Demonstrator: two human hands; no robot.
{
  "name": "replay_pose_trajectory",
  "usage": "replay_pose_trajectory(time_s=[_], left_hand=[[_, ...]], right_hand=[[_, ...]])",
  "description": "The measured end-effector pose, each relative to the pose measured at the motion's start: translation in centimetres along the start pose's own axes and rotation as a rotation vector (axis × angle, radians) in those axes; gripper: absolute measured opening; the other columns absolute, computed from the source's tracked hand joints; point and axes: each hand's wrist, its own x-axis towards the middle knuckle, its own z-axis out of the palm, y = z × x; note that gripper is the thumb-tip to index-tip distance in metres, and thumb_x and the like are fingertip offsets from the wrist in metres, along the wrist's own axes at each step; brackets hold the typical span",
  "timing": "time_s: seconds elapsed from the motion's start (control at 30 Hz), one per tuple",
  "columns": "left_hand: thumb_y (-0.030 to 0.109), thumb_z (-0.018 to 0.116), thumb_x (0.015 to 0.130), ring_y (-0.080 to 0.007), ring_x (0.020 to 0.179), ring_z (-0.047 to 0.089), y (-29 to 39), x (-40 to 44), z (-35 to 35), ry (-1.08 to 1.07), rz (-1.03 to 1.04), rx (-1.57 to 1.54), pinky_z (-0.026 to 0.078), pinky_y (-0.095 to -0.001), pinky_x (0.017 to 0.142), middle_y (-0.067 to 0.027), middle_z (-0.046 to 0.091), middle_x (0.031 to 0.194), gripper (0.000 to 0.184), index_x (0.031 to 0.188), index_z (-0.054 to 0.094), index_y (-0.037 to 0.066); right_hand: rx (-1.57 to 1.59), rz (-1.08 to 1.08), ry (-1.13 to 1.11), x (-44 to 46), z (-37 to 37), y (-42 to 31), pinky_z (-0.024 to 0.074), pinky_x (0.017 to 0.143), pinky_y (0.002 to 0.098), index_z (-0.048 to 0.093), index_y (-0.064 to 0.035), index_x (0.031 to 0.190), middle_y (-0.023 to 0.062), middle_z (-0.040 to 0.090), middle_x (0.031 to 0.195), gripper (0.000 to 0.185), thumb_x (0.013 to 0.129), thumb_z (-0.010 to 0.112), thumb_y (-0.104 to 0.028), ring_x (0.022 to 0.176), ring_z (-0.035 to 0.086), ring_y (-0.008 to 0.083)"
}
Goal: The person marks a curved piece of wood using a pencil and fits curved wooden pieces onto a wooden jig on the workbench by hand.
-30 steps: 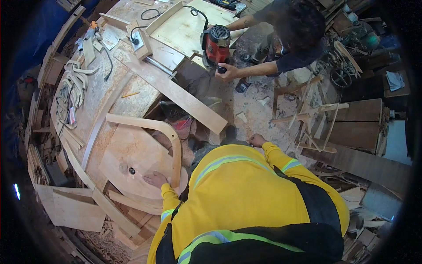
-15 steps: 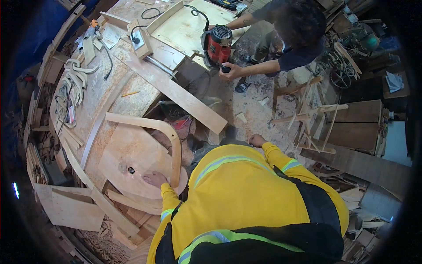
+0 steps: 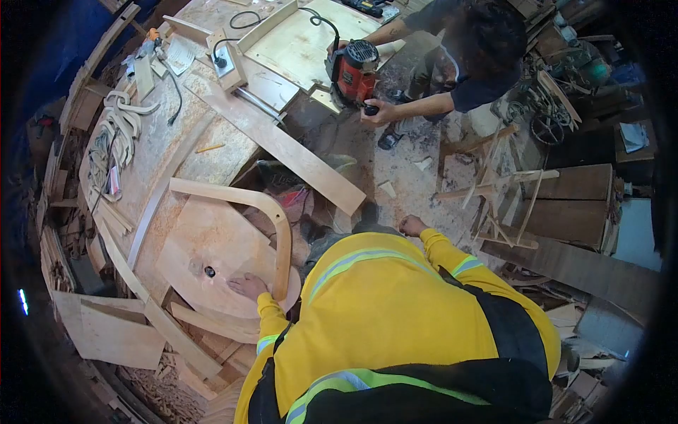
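My left hand [image 3: 248,287] lies flat, fingers spread, on a pale wooden board [image 3: 212,240] with a rounded end and a dark hole. Beside it, a bent wooden frame piece [image 3: 281,237] with small holes curves across the board. My right hand [image 3: 412,225] is by my leg, its fingers curled in, with nothing visible in them. Across from me a person [image 3: 487,49] grips a red router [image 3: 355,74] with both hands at the edge of a wooden panel [image 3: 304,42].
A long plank [image 3: 282,145] juts over the bench edge. On the sawdust-covered bench [image 3: 219,152] are a pencil [image 3: 210,148], curved wooden pieces [image 3: 126,127] and a power socket block [image 3: 224,65] with a cord. A slender wooden frame [image 3: 498,194] stands on the right.
The person across from me has shifted the router slightly to the right. My hands stay where they were.
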Motion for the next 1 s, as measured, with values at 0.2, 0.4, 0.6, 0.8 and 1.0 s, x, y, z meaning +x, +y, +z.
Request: replay_pose_trajectory(time_s=[0.2,0.4,0.6,0.8,1.0], left_hand=[[0.030,0.039,0.093,-0.0382,0.143,0.016,0.1,0.0,-0.1,-0.004,-0.004,-0.014,0.014,-0.0431,0.118,-0.0292,0.014,0.153,0.072,0.144,0.015,-0.014],[0.028,0.040,0.093,-0.0384,0.143,0.017,0.2,-0.1,-0.2,0.007,-0.004,-0.011,0.015,-0.0434,0.118,-0.0298,0.016,0.153,0.070,0.144,0.017,-0.014],[0.026,0.041,0.092,-0.0391,0.142,0.018,0.3,-0.2,-0.2,0.026,-0.007,-0.020,0.016,-0.0434,0.118,-0.0305,0.017,0.152,0.069,0.143,0.019,-0.015],[0.032,0.039,0.093,-0.0391,0.143,0.015,-0.8,0.4,0.9,0.011,0.000,-0.036,0.013,-0.0438,0.118,-0.0290,0.013,0.154,0.073,0.144,0.015,-0.014],[0.026,0.040,0.091,-0.0403,0.141,0.020,0.3,-0.3,-0.3,0.036,0.009,-0.041,0.017,-0.0443,0.117,-0.0312,0.017,0.152,0.070,0.143,0.019,-0.016]], right_hand=[[0.037,-0.015,0.025,0.2,0.3,0.1,0.0544,0.069,0.0367,0.070,-0.0050,0.070,0.0126,0.068,0.068,0.019,0.072,0.064,-0.023,0.065,0.067,0.0256],[-0.002,-0.010,-0.014,0.2,0.1,0.1,0.0538,0.062,0.0326,0.070,-0.0035,0.079,0.0092,0.069,0.073,0.017,0.077,0.063,-0.019,0.060,0.065,0.0174],[0.036,-0.023,-0.001,-0.1,0.2,0.1,0.0537,0.063,0.0328,0.070,-0.0035,0.079,0.0091,0.069,0.072,0.017,0.077,0.063,-0.019,0.060,0.065,0.0179],[0.027,-0.011,0.019,0.2,0.8,0.5,0.0534,0.067,0.0361,0.071,-0.0060,0.075,0.0118,0.069,0.071,0.018,0.074,0.064,-0.022,0.065,0.067,0.0235],[0.040,-0.018,-0.005,0.9,1.2,1.4,0.0528,0.061,0.0323,0.069,-0.0045,0.076,0.0094,0.069,0.071,0.014,0.075,0.064,-0.017,0.060,0.065,0.0184]])
